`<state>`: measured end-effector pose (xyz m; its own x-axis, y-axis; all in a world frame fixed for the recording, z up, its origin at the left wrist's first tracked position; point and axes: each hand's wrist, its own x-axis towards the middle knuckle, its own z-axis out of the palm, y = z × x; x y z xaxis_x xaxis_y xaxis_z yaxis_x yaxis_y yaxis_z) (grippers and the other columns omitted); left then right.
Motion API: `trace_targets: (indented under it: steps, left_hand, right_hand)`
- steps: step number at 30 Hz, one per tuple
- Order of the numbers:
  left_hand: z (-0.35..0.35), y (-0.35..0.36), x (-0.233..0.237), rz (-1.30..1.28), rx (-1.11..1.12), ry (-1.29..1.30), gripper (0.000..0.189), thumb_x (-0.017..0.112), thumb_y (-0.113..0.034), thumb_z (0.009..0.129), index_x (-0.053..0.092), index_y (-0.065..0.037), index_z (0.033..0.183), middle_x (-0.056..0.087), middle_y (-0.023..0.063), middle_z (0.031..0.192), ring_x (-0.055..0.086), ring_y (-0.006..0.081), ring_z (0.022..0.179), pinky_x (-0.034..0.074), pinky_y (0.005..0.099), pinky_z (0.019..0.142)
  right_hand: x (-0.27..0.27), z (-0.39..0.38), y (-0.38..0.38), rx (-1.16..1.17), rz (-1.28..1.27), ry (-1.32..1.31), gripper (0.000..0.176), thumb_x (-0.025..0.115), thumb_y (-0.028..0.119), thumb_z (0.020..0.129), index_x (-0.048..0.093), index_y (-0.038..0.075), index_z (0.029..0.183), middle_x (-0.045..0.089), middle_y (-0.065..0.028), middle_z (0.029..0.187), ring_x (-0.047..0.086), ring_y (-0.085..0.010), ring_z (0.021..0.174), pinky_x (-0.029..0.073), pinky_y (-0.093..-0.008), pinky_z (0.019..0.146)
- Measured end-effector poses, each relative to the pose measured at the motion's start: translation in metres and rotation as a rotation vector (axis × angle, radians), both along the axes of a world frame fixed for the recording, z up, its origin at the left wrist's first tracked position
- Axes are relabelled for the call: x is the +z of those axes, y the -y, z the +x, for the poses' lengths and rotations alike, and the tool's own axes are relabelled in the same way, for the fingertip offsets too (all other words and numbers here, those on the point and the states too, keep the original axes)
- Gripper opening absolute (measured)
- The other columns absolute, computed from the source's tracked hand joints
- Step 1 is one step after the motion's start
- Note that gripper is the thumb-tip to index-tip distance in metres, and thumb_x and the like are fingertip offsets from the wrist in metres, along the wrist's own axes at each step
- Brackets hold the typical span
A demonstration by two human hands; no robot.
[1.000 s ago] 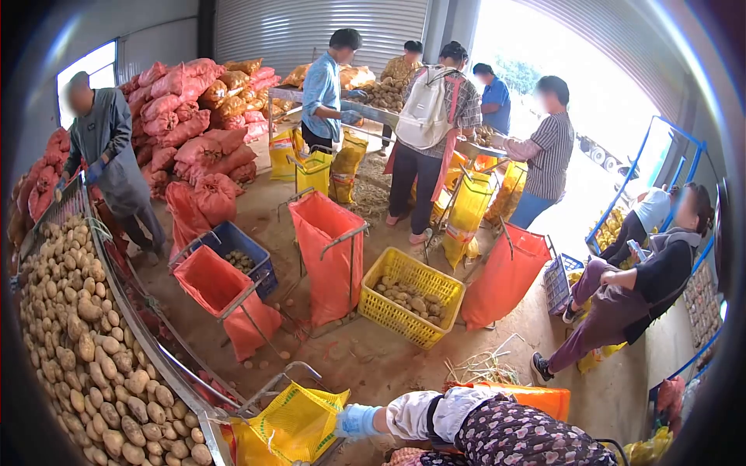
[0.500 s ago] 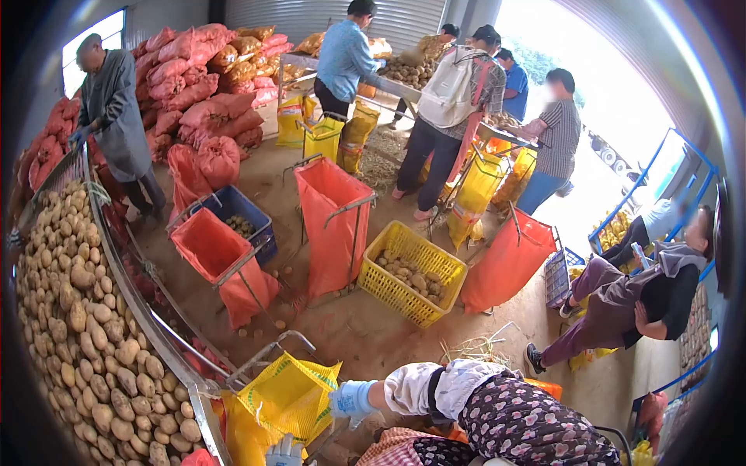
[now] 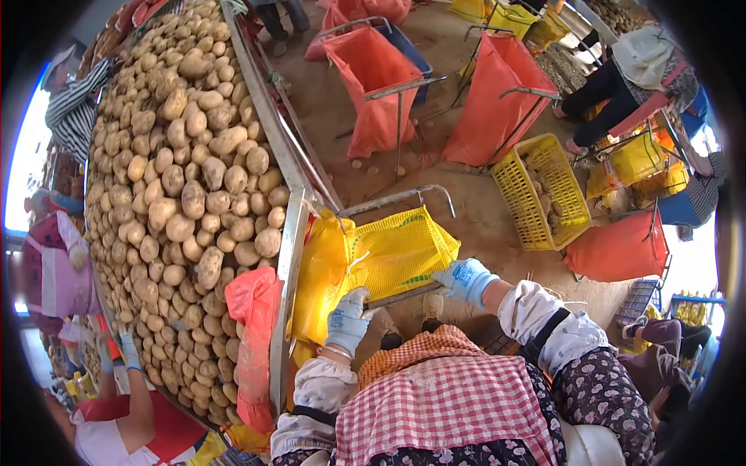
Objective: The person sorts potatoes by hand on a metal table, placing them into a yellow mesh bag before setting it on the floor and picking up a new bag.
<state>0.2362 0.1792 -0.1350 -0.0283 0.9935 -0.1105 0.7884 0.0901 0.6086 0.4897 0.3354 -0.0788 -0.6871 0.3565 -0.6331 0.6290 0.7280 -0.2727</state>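
A yellow mesh bag (image 3: 406,247) hangs with its mouth spread on a metal bag stand (image 3: 404,200), just in front of my body. My left hand (image 3: 349,320), in a pale blue work glove, is closed at the near left corner of the bag's rim, by the stand's front bar. At the near right corner, my right hand (image 3: 467,281), gloved alike, is closed on the rim. Parts of the fingers of both hands are hidden. To the left, potatoes (image 3: 186,194) lie heaped on a metal-edged sorting table (image 3: 289,268).
Red bags on stands (image 3: 373,89) and a yellow crate (image 3: 522,198) with potatoes stand ahead. A red cloth-like bag (image 3: 255,334) drapes over the table's edge. Other people work across the table (image 3: 132,423) and at the far right (image 3: 637,78).
My view has swung left and down, so the potato heap and my apron show more. Both hands now hold the yellow bag's near rim; before, my left hand was low with fingers spread.
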Motion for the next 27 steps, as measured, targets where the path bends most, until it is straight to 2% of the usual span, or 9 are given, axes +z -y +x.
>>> trace_targets:
  steps: [4, 9, 11, 13, 18, 20, 22, 25, 27]
  left_hand:
    - [0.004, 0.006, -0.014, -0.051, 0.140, 0.226, 0.058, 0.075, -0.013, 0.074, 0.050, -0.006, 0.126, 0.060, 0.0162, 0.117, 0.059, 0.0324, 0.106, 0.049, 0.0371, 0.090]
    - [0.009, 0.019, -0.030, -0.101, 0.167, 0.336, 0.063, 0.075, -0.010, 0.074, 0.047, -0.009, 0.130, 0.057, 0.0169, 0.122, 0.056, 0.0308, 0.113, 0.046, 0.0352, 0.095]
    - [0.012, 0.020, -0.021, -0.066, 0.140, 0.360, 0.063, 0.074, -0.011, 0.074, 0.046, -0.010, 0.131, 0.055, 0.0169, 0.125, 0.055, 0.0307, 0.115, 0.046, 0.0352, 0.096]
    - [0.015, 0.017, -0.008, -0.109, 0.031, 0.115, 0.066, 0.075, -0.014, 0.074, 0.045, -0.010, 0.133, 0.053, 0.0162, 0.129, 0.054, 0.0315, 0.116, 0.046, 0.0359, 0.097]
    - [0.016, 0.014, -0.001, -0.023, 0.031, 0.010, 0.068, 0.074, -0.016, 0.072, 0.045, -0.012, 0.134, 0.045, 0.0141, 0.138, 0.051, 0.0308, 0.119, 0.045, 0.0366, 0.097]
    - [0.017, 0.015, 0.010, 0.030, 0.044, -0.029, 0.068, 0.073, -0.016, 0.071, 0.045, -0.012, 0.134, 0.043, 0.0137, 0.139, 0.050, 0.0312, 0.120, 0.044, 0.0375, 0.098]
    - [0.025, 0.017, 0.031, 0.183, -0.119, -0.157, 0.069, 0.073, -0.016, 0.070, 0.046, -0.011, 0.133, 0.041, 0.0139, 0.140, 0.048, 0.0328, 0.121, 0.043, 0.0408, 0.100]
    - [0.032, 0.039, 0.059, 0.222, -0.081, -0.145, 0.063, 0.073, -0.017, 0.070, 0.050, -0.008, 0.129, 0.045, 0.0150, 0.136, 0.049, 0.0346, 0.119, 0.042, 0.0440, 0.099]
    - [0.027, 0.056, 0.087, 0.275, 0.041, -0.096, 0.054, 0.069, -0.014, 0.074, 0.053, -0.006, 0.125, 0.052, 0.0175, 0.127, 0.054, 0.0359, 0.112, 0.043, 0.0455, 0.095]
  right_hand:
    - [-0.010, 0.011, 0.007, -0.043, 0.079, -0.082, 0.042, 0.058, 0.039, 0.086, 0.055, 0.016, 0.120, 0.065, -0.0127, 0.099, 0.064, -0.0304, 0.093, 0.052, -0.0414, 0.077]
    - [-0.029, 0.030, 0.015, -0.105, 0.068, -0.164, 0.041, 0.059, 0.036, 0.086, 0.056, 0.016, 0.121, 0.063, -0.0129, 0.102, 0.062, -0.0302, 0.096, 0.052, -0.0413, 0.079]
    - [-0.029, 0.035, 0.012, -0.124, 0.011, -0.417, 0.038, 0.060, 0.035, 0.085, 0.058, 0.014, 0.117, 0.063, -0.0123, 0.105, 0.061, -0.0311, 0.098, 0.051, -0.0411, 0.081]
    - [-0.022, 0.036, 0.008, -0.106, 0.011, -0.377, 0.036, 0.060, 0.031, 0.084, 0.059, 0.014, 0.116, 0.062, -0.0121, 0.108, 0.061, -0.0309, 0.100, 0.051, -0.0408, 0.082]
    - [-0.036, 0.025, 0.009, -0.027, 0.193, -0.329, 0.036, 0.061, 0.020, 0.080, 0.060, 0.015, 0.115, 0.061, -0.0109, 0.113, 0.060, -0.0290, 0.103, 0.052, -0.0407, 0.083]
    - [-0.042, 0.021, 0.020, 0.028, 0.446, -0.553, 0.038, 0.057, 0.014, 0.080, 0.057, 0.016, 0.118, 0.059, -0.0098, 0.116, 0.059, -0.0263, 0.107, 0.054, -0.0401, 0.079]
    - [-0.050, 0.036, 0.021, 0.122, 0.430, -0.756, 0.042, 0.058, 0.010, 0.079, 0.053, 0.011, 0.121, 0.059, -0.0120, 0.115, 0.057, -0.0280, 0.110, 0.052, -0.0412, 0.082]
    - [-0.031, 0.055, 0.022, 0.248, 0.452, -0.853, 0.046, 0.065, 0.018, 0.075, 0.054, 0.010, 0.119, 0.058, -0.0132, 0.117, 0.055, -0.0314, 0.112, 0.050, -0.0436, 0.086]
    - [-0.002, 0.059, 0.026, 0.144, 0.376, -0.881, 0.055, 0.071, 0.030, 0.070, 0.054, 0.011, 0.118, 0.055, -0.0149, 0.120, 0.053, -0.0347, 0.113, 0.048, -0.0474, 0.088]
